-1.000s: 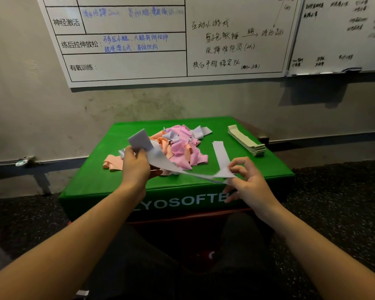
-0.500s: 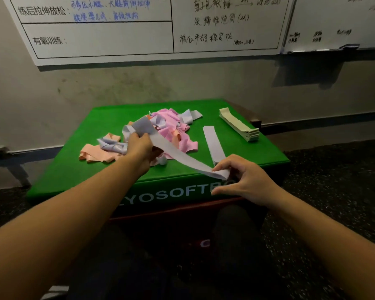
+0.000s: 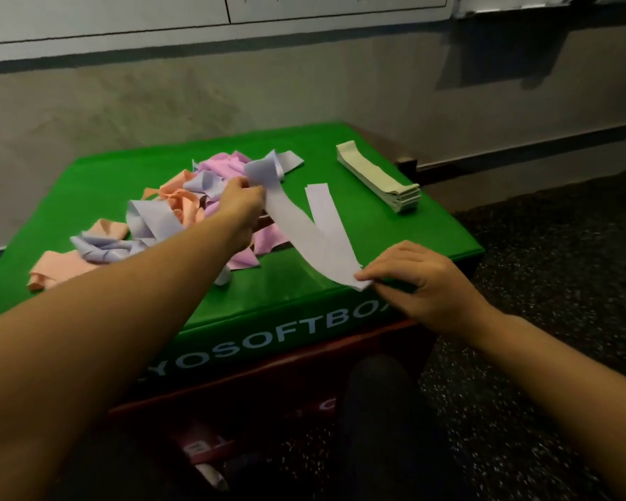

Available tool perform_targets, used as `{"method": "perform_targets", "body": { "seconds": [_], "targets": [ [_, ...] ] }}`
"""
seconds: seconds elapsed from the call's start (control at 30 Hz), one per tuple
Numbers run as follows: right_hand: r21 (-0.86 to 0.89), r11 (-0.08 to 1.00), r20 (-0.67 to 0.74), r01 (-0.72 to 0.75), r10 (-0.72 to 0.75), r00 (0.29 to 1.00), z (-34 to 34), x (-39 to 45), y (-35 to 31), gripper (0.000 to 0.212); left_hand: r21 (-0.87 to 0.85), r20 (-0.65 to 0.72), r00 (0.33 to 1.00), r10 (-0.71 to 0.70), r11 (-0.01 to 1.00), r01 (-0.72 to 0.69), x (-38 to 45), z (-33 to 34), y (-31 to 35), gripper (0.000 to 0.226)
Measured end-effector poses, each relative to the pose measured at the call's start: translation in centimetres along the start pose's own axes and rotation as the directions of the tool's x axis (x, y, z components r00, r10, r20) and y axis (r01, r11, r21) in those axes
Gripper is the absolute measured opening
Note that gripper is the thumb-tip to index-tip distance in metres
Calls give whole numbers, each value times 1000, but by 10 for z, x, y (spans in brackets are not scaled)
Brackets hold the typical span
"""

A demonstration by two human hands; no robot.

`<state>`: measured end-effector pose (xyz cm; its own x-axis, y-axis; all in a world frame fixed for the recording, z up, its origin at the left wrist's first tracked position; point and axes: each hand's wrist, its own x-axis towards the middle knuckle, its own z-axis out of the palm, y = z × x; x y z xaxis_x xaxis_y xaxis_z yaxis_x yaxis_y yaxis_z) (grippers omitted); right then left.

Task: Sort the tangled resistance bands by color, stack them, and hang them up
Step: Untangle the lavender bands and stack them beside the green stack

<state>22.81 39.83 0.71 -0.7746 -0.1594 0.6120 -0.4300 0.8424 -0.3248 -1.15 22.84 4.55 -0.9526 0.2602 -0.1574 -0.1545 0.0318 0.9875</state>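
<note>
both hands are pinching one long pale lavender rubber band [image 3: 297, 229], running from the left hand [image 3: 241, 202] at centre frame down to the right hand [image 3: 416, 280] at lower right.

White capitals "YOSOFTBO" legible on front face of green box [image 3: 253, 341], start and end of word cut off by arms. Whiteboard [image 3: 123, 16] markings at top edge too cropped to read. Small white label on red base [image 3: 196, 446] too blurred to read.
</note>
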Motion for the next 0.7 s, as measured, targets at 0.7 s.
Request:
{"method": "perform_targets", "body": {
  "seconds": [0.7],
  "targets": [
    [-123, 980, 145, 157, -138, 980, 70, 30, 115, 13, 489, 121, 986, 113, 858, -159, 156, 90, -56, 33]
  ]
}}
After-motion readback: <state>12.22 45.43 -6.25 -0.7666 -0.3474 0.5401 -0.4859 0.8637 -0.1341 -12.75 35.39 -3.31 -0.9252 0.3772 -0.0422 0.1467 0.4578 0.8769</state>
